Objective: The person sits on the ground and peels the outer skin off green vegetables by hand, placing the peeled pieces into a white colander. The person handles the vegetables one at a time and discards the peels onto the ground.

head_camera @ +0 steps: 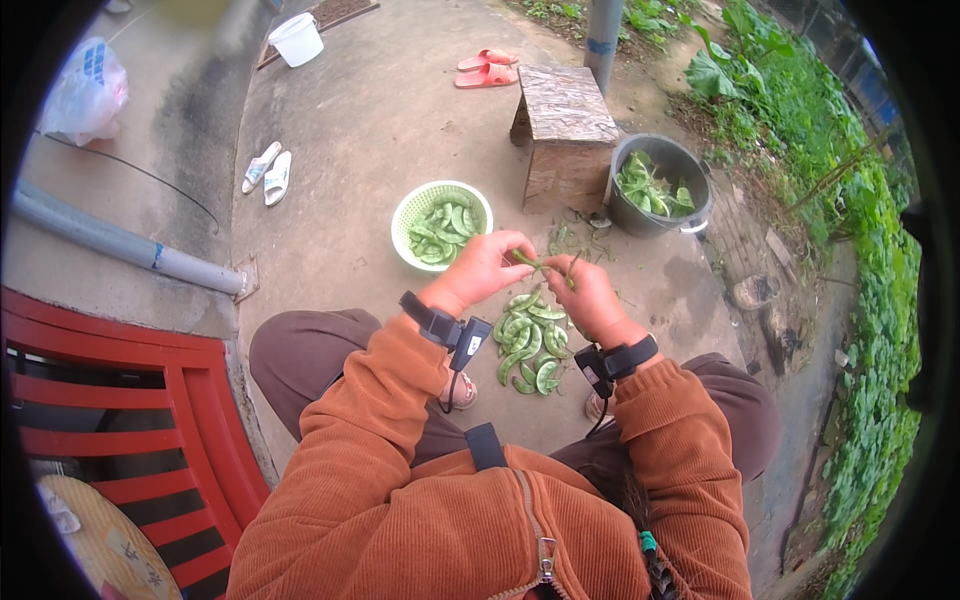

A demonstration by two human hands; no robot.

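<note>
Between my two hands is a green bean pod (pixel 529 260), partly hidden by the fingers. My left hand (pixel 480 266) pinches one end of it, above the right rim of a pale green-white plastic colander (pixel 403 238) that holds several flat green bean pods (pixel 442 231). On the other end my right hand (pixel 586 292) has its fingertips closed, with a thin green stem or string sticking up from them. Below both hands, on the concrete between my feet, lies a loose pile of flat bean pods (pixel 531 337).
A black bucket (pixel 626 214) with pods and leaves stands at right beside a wooden stool (pixel 566 105). Green scraps (pixel 574 240) litter the floor near it. Farther off are pink slippers (pixel 487 75), white slippers (pixel 277 178) and a white bucket (pixel 298 41). Red window bars (pixel 191 420) flank my left.
</note>
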